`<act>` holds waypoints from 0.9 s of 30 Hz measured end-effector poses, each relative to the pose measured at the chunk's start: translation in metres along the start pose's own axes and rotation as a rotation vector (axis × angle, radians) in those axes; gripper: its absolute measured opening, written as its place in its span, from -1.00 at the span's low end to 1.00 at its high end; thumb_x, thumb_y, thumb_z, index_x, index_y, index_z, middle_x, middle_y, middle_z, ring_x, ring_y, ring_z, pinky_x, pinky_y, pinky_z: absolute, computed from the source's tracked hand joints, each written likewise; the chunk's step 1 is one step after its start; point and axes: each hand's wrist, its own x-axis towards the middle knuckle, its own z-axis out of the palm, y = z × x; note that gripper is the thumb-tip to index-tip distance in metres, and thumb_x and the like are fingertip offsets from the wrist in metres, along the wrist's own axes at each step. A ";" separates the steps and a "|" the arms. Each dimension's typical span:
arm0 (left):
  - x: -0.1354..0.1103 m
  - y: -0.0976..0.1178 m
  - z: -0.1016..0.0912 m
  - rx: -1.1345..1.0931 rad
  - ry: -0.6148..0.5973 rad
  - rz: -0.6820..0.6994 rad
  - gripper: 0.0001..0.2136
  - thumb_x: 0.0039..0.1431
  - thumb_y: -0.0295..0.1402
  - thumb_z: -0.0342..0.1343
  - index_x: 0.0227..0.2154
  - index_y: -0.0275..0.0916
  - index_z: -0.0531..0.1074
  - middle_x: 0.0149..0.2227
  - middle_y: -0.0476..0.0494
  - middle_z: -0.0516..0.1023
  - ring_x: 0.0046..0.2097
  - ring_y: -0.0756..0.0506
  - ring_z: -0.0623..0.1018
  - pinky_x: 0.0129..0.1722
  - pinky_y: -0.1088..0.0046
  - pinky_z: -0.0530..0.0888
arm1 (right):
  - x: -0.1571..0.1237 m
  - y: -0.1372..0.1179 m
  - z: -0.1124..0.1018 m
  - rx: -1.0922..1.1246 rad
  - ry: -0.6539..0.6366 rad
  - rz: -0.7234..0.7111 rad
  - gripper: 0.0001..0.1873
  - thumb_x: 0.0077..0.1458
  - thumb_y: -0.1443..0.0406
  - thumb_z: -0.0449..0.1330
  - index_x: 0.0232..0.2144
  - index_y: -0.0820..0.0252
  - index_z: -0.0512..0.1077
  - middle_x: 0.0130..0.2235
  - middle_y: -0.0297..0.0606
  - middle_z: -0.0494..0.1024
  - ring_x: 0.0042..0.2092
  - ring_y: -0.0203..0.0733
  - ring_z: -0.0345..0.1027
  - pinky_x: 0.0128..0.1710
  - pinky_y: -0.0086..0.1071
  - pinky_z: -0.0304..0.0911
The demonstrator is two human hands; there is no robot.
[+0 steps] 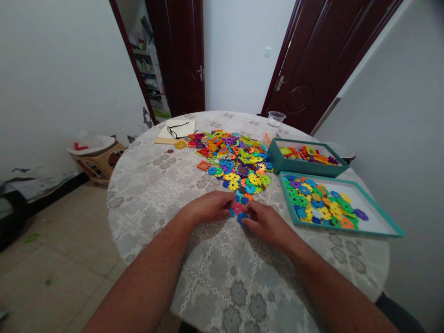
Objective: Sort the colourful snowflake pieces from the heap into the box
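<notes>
A big heap of colourful plastic snowflake discs [236, 159] lies on the round table [208, 268]. At the heap's near tip my left hand [210, 207] is curled, its fingertips pinching a blue disc [231, 212]. My right hand [265, 223] is curled too, its fingertips closed on another blue disc [242, 217]. A red disc [237, 207] lies between the two hands. The hands nearly touch each other.
Two teal trays stand at the right: a near shallow one [381, 226] and a farther one [301, 165], both holding discs. Glasses [176, 130] lie on a notebook at the back left, a clear plastic cup [276, 118] at the back. A stool [95, 155] stands left of the table.
</notes>
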 end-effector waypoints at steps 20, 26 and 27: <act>0.013 0.004 0.024 0.033 0.148 0.005 -0.74 0.22 -0.32 0.16 -0.02 -0.13 0.43 0.04 -0.18 0.51 0.06 -0.20 0.49 0.03 0.31 0.43 | 0.013 0.028 0.004 -0.100 0.074 -0.279 -0.92 0.15 0.40 0.22 -0.32 0.15 0.38 -0.34 -0.36 0.44 -0.31 -0.24 0.27 -0.29 -0.40 0.05; 0.013 0.007 0.021 0.049 0.132 -0.006 -0.75 0.19 -0.33 0.17 -0.06 -0.15 0.42 0.03 -0.19 0.53 0.05 -0.22 0.50 0.02 0.29 0.45 | 0.011 0.026 0.001 -0.113 0.051 -0.289 -0.90 0.14 0.41 0.22 -0.36 0.15 0.36 -0.35 -0.37 0.44 -0.32 -0.24 0.28 -0.30 -0.39 0.06; 0.012 0.008 0.020 0.046 0.130 -0.009 -0.75 0.20 -0.33 0.17 -0.06 -0.15 0.43 0.03 -0.20 0.54 0.05 -0.22 0.50 0.02 0.28 0.45 | 0.011 0.025 0.000 -0.112 0.045 -0.291 -0.90 0.14 0.40 0.22 -0.36 0.14 0.35 -0.35 -0.37 0.44 -0.32 -0.24 0.28 -0.30 -0.39 0.06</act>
